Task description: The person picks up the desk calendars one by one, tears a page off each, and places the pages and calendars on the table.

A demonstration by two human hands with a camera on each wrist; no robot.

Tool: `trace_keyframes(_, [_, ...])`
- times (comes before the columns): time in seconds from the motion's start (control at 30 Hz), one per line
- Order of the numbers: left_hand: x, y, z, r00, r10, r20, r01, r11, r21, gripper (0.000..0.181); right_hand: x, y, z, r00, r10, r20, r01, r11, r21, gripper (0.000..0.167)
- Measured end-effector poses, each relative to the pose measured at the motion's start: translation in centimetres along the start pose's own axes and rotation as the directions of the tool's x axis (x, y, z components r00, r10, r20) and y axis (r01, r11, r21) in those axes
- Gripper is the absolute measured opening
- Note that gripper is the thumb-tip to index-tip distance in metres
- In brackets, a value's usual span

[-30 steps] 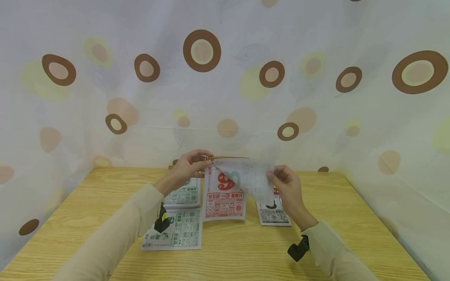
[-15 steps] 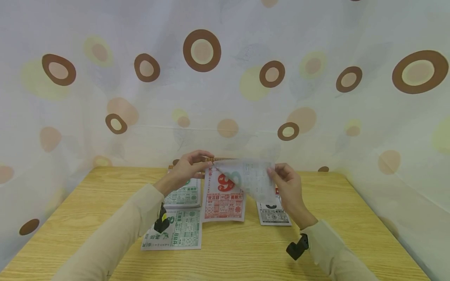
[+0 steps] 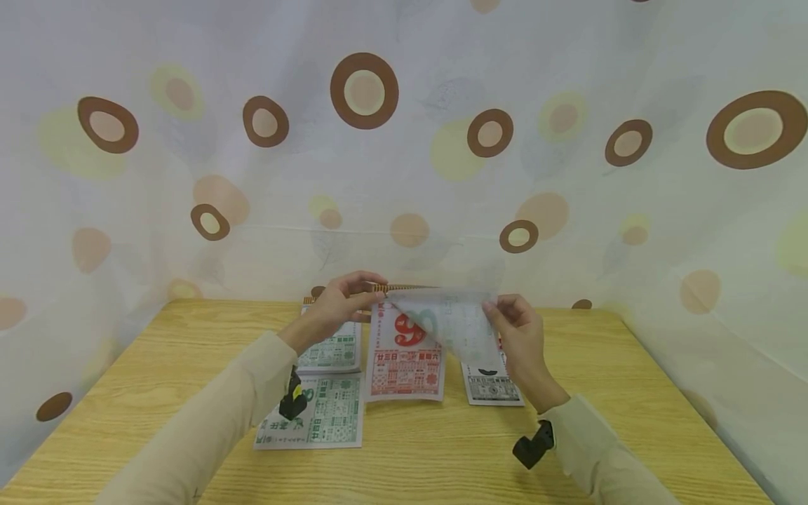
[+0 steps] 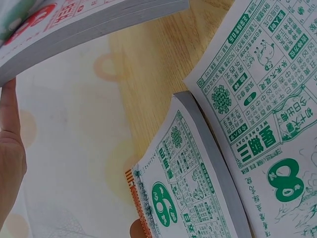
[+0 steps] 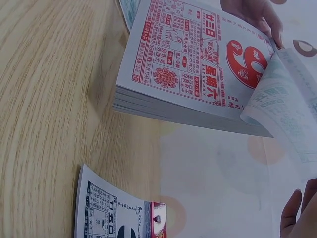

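Gripping the red-printed calendar pad (image 3: 407, 382) by its bound top left corner, raised above the desk (image 3: 410, 463), in the left hand (image 3: 337, 305), and pinching its folded-back translucent sheet (image 3: 467, 326) with curled right hand (image 3: 522, 333), beside a green-printed pad (image 3: 331, 356) and another green-printed calendar (image 3: 334, 417) to the left, a black-printed calendar (image 3: 495, 388) to the right.

Standing here, I see the red pad (image 3: 404, 379) as matt paper, its cut edge smooth and grey. The sheet (image 3: 463, 326) turned back from it is thinner paper, so filmy that print shows through. The green pages (image 4: 267, 124) look dull and smooth. The table (image 3: 404, 466) has a wood grain under a low sheen. The backdrop (image 3: 404, 168) is smooth, faintly creased, cloth or plastic, I can't tell; the sleeves (image 3: 211, 414) are matt cloth.
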State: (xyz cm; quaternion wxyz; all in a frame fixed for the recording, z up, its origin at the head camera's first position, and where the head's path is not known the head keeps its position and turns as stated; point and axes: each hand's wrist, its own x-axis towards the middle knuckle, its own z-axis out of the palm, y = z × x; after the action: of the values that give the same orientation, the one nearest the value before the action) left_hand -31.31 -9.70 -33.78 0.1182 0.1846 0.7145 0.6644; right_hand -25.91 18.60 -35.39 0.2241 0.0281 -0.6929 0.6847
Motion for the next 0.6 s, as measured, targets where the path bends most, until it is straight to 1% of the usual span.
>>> trace_keyframes(0.17, [-0.14,-0.05,0.04,1.000,0.003,0.008,-0.003,1.000,-0.001,0.033,-0.07,0.01,0.06,1.000,0.005,-0.010,-0.005,1.000,0.001,0.026])
trace_keyframes(0.33, [-0.05,-0.19,-0.07,1.000,0.010,0.006,-0.010,1.000,0.005,0.035,0.00,0.20,0.04,1.000,-0.001,-0.001,0.001,1.000,0.004,0.027])
trace_keyframes(0.4, [-0.02,-0.22,-0.15,1.000,0.013,0.003,-0.013,1.000,0.007,0.035,0.07,0.26,-0.07,1.000,0.006,-0.008,-0.006,1.000,0.004,0.023])
trace_keyframes(0.53, [-0.09,-0.33,-0.50,1.000,0.017,-0.020,-0.017,1.000,0.015,0.034,0.24,0.29,-0.44,0.999,0.031,-0.030,-0.030,0.999,0.023,0.009])
trace_keyframes(0.6, [-0.18,-0.35,-0.68,0.999,0.019,-0.033,-0.019,0.999,0.029,0.034,0.32,0.31,-0.56,0.999,0.037,-0.037,-0.036,0.999,0.037,0.009])
